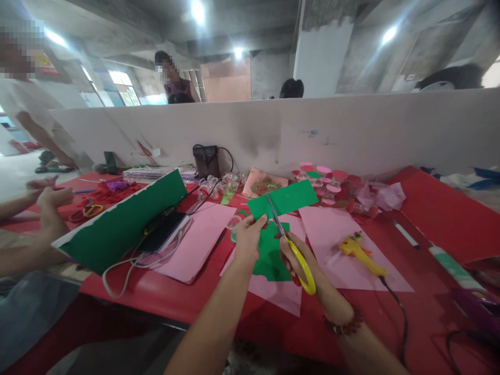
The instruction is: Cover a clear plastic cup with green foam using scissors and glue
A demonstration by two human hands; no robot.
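My left hand [251, 236] pinches the lower left edge of a green paper strip [295, 197], held up above the table. In my right hand [299, 255] is a pair of scissors [302, 263] with yellow handles, fingers wrapped round the grips. The blades lie across the strip near its left part, and one blade shows over the paper. Below both hands a larger green sheet [271, 255] with an uneven lower edge rests on pink paper [275, 294].
A yellow glue gun [361, 252] lies on pink paper to the right, its cord trailing forward. A phone [162, 232] with a white cable sits left on stacked pink sheets [199, 245]. A green board [133, 224] stands beside a co-worker's hands [54, 198]. Clear plastic cups [230, 185] stand behind.
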